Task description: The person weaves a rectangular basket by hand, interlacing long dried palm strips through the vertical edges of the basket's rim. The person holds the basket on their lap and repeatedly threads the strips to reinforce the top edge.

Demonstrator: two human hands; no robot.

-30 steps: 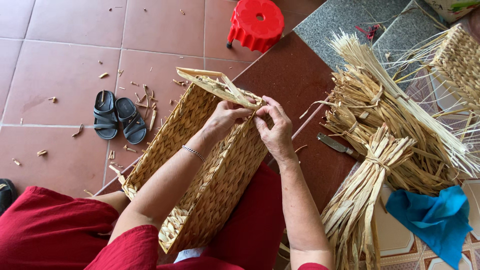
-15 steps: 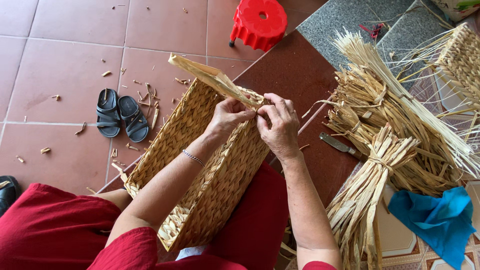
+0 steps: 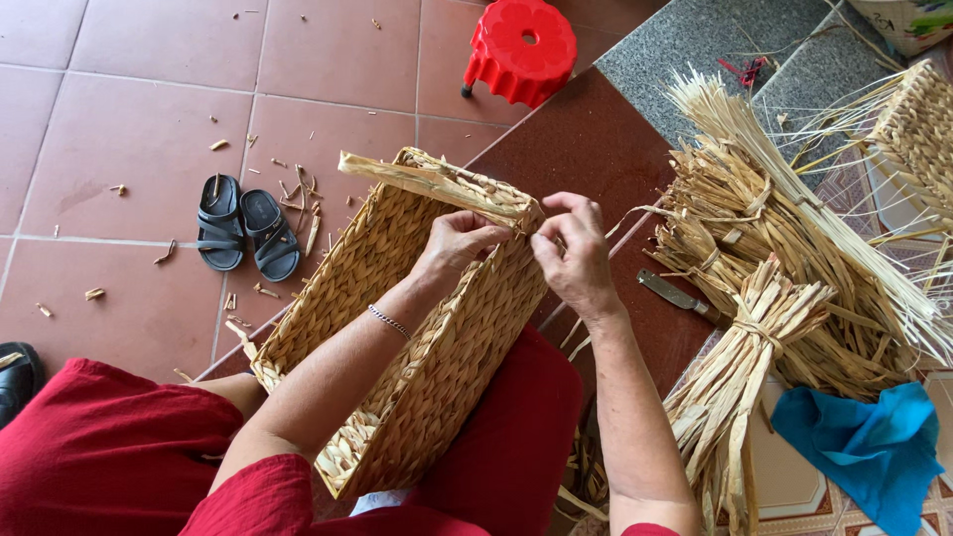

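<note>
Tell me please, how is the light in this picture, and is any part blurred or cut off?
Head view: soft, even daylight, with no hard shadows and no glare on the floor tiles. The left hand, the right hand and the woven basket are sharp. The blue cloth and the second basket are cut by the frame's edge. Slight wide-angle stretch towards the corners.

Hands (image 3: 516,243) pinching slightly lower on basket rim (image 3: 467,189), basket barely shifted

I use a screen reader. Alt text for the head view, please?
Both hands, left and right, pinch the rim of a woven basket on a lap; straw bundles, a knife and blue cloth lie right.
</note>
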